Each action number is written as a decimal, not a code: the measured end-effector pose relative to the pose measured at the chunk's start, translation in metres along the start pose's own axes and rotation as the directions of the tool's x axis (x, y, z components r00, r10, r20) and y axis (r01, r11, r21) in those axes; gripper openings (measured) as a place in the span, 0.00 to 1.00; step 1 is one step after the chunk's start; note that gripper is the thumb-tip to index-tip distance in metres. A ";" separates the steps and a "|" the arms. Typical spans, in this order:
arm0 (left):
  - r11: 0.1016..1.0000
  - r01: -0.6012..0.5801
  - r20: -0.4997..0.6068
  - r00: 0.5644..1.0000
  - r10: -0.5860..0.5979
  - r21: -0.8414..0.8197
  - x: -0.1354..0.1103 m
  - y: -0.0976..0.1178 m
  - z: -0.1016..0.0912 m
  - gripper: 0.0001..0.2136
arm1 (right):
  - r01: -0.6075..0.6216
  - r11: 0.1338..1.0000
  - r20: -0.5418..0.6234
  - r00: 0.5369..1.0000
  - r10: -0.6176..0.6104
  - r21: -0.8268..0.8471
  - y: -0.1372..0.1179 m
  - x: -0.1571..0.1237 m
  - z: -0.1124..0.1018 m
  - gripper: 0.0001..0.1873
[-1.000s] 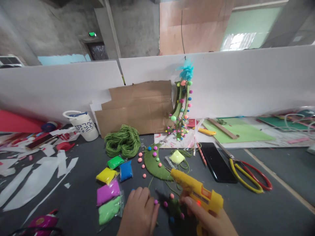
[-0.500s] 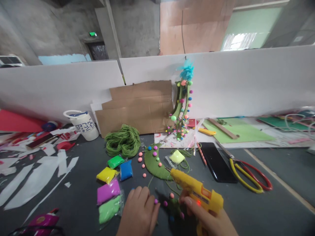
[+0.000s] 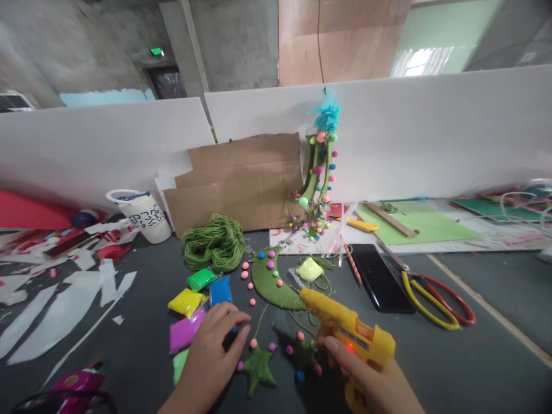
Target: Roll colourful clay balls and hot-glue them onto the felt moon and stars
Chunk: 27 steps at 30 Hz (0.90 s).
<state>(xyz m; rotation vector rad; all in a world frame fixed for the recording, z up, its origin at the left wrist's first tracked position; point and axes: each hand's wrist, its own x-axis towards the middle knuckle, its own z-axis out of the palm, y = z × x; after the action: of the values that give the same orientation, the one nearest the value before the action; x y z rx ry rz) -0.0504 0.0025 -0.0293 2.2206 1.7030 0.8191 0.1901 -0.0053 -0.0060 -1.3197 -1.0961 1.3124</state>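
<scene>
My right hand (image 3: 373, 385) is closed around a yellow glue gun (image 3: 349, 336), its nozzle pointing left at a green felt crescent (image 3: 269, 282) dotted with coloured balls. My left hand (image 3: 211, 353) lies over the purple clay packet (image 3: 183, 336), fingers and thumb curled in a pinch near the blue packet (image 3: 221, 290); a small blue bit shows between them. A green felt star (image 3: 257, 368) lies just right of that hand. A second green star (image 3: 304, 353) with balls sits below the gun's nozzle.
Yellow (image 3: 186, 302) and green (image 3: 201, 279) clay packets, green yarn (image 3: 213, 244), a black phone (image 3: 379, 279) and red-and-yellow scissors (image 3: 435, 293) lie on the dark table. A white bucket (image 3: 144, 215), cardboard (image 3: 241, 184) and a hanging ornament (image 3: 319, 172) stand at the back; paper scraps (image 3: 64, 310) cover the left.
My left hand has slid left and forward onto the clay packets, uncovering the green star beneath it. The glue gun has stayed about where it was.
</scene>
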 end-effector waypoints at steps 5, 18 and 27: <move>0.996 0.003 0.168 0.986 0.012 -0.092 0.001 -0.007 -0.007 0.06 | -0.001 1.000 0.003 1.000 0.001 -0.005 0.002 0.000 -0.001 0.13; 0.990 0.112 0.224 0.966 -0.130 0.090 0.030 -0.005 -0.024 0.08 | -0.028 0.999 -0.050 0.998 0.031 0.045 0.005 0.005 -0.002 0.15; 0.991 -0.075 0.253 0.966 0.046 0.107 0.066 0.001 -0.001 0.08 | -0.012 0.997 -0.020 1.000 0.014 0.071 0.003 0.002 -0.001 0.12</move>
<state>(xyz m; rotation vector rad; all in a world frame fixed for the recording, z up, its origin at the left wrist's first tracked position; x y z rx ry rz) -0.0390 0.0636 -0.0083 2.3461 1.6056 0.4373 0.1908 -0.0037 -0.0096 -1.2871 -1.0200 1.3328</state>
